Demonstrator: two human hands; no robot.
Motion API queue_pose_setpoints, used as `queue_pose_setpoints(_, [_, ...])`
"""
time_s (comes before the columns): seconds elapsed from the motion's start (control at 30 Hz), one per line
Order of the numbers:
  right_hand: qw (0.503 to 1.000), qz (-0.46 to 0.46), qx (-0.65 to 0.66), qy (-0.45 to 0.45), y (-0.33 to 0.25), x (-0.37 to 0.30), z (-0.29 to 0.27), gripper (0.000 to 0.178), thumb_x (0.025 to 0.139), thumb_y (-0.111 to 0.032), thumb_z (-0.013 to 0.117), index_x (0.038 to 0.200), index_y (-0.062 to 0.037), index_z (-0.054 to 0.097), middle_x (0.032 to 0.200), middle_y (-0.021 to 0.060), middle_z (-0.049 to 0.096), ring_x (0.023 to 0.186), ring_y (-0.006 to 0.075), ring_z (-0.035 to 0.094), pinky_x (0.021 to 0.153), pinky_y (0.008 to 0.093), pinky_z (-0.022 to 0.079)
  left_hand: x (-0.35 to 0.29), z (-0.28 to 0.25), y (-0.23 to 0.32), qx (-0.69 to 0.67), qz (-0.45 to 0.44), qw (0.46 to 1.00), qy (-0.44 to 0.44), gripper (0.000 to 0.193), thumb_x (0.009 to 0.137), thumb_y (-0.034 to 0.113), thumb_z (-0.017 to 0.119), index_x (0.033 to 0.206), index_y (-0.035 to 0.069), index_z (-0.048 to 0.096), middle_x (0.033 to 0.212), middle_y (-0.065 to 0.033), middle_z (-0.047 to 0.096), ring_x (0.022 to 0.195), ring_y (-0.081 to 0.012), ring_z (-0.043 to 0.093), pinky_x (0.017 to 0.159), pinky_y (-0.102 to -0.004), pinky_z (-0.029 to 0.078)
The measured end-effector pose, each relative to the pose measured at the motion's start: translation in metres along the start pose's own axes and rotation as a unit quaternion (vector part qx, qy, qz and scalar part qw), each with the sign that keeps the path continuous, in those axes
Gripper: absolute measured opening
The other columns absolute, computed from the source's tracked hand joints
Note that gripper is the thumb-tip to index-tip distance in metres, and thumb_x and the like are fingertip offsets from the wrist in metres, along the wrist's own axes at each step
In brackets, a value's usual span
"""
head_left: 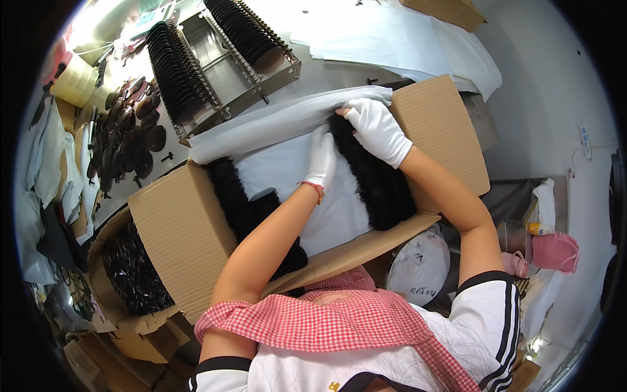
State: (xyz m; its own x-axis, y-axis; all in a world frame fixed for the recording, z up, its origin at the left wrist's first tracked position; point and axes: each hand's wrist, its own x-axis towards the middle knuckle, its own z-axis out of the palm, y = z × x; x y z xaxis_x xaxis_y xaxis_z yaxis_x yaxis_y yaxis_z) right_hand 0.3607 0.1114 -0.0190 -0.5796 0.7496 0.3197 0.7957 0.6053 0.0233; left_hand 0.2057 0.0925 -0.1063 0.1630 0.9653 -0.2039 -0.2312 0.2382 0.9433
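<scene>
An open cardboard box [450, 130] stands in front of me, lined with white sheet material [277, 163]. Along its right side runs a row of black, fuzzy-looking pieces [366, 173]; a second black row [228, 193] lies at the left, partly hidden by my left forearm. My right hand [377, 132], in a white glove with bare fingertips showing, is curled over the far end of the right row and grips it. My left hand [321, 160], also gloved, lies with fingers stretched out on the white lining, beside that row. What lies under the lining is hidden.
Beyond the box is a metal rack [215, 55] of dark round discs, with loose dark discs [134, 124] to its left. White sheets [392, 39] lie at the far right. Another carton [134, 274] holding shiny black pieces sits left; a round white-wrapped thing [418, 264] is near right.
</scene>
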Motion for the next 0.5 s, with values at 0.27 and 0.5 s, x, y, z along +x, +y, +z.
queue_pose_setpoints(0.27, [0.999,0.000,-0.013,0.042,0.001,-0.009,0.012,0.030,0.081,-0.011,0.067,0.110,-0.0066,0.066,0.100,0.0089,0.065,0.096,0.0272,0.063,0.087,0.0393,0.048,0.008,0.020,-0.013,0.295,0.075,0.951,0.057,0.048,0.087,0.017,0.050,0.128,-0.008,0.049,0.109,-0.0335,0.063,0.104,-0.0514,0.057,0.092,-0.0572,0.042])
queue_pose_setpoints(0.5, [0.998,-0.004,-0.008,-0.063,-0.001,-0.006,0.007,0.044,0.079,-0.018,0.071,0.121,-0.0052,0.064,0.103,0.0086,0.063,0.097,0.0280,0.060,0.088,0.0396,0.047,-0.009,0.038,-0.023,0.119,0.076,0.984,0.112,0.059,0.086,0.010,0.052,0.140,-0.009,0.038,0.134,-0.0282,0.051,0.119,-0.0427,0.052,0.105,-0.0477,0.038])
